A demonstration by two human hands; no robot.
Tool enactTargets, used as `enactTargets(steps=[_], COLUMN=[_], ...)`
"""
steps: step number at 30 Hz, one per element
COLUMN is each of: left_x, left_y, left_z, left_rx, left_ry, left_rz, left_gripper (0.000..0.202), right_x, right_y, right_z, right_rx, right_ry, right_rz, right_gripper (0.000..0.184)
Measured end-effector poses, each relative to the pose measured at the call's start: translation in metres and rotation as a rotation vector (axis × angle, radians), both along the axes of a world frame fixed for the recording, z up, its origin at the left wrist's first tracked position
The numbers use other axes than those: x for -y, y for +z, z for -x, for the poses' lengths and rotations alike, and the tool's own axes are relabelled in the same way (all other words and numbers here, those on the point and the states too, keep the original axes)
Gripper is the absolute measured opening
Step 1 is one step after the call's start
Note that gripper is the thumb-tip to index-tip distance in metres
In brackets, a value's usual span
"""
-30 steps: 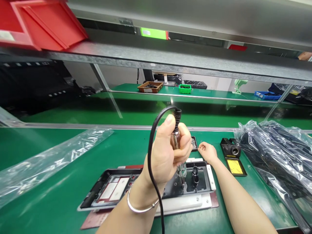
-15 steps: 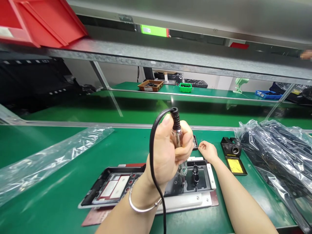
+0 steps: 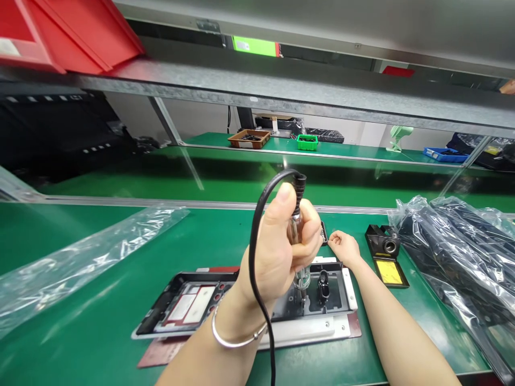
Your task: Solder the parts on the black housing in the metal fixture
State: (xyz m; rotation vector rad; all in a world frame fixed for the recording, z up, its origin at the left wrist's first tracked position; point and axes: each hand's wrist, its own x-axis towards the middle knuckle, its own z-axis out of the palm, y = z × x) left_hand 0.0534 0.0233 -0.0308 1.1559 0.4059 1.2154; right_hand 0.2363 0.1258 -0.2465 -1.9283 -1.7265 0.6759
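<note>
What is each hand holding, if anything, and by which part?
The left hand grips the corded tool around its clear handle, just below the black cord sleeve. Whether the right hand holds anything small cannot be told.

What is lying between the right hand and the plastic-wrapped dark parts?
In the head view, a black stand with a yellow pad sits on the green bench between the right hand and the wrapped parts.

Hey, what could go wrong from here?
The cord crosses the wrist of the left hand and might snag, tugging the tool. The tool's tip points down into the black casing, so a slip could scratch it. The right hand is beside the small tray of tiny parts and could bump it, spilling them.
</note>
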Motion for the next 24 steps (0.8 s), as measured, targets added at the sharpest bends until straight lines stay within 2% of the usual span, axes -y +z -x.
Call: enactTargets(steps=[16,24], left_x=[-0.0004,0.0042], left_y=[0.0013,-0.0042], left_z=[0.0000,-0.0020], left_rx=[-0.015,-0.026], left_ry=[0.031,-0.026], left_rz=[0.018,-0.052], left_gripper=[0.060,0.055], right_x=[-0.0006,0.0006], right_y=[-0.0014,0.0003], right_z=[-0.0018,-0.0011], right_rx=[0.020,0.036], right_ry=[0.006,0.000], right_rz=[0.010,0.005], right_gripper=[0.039,0.040])
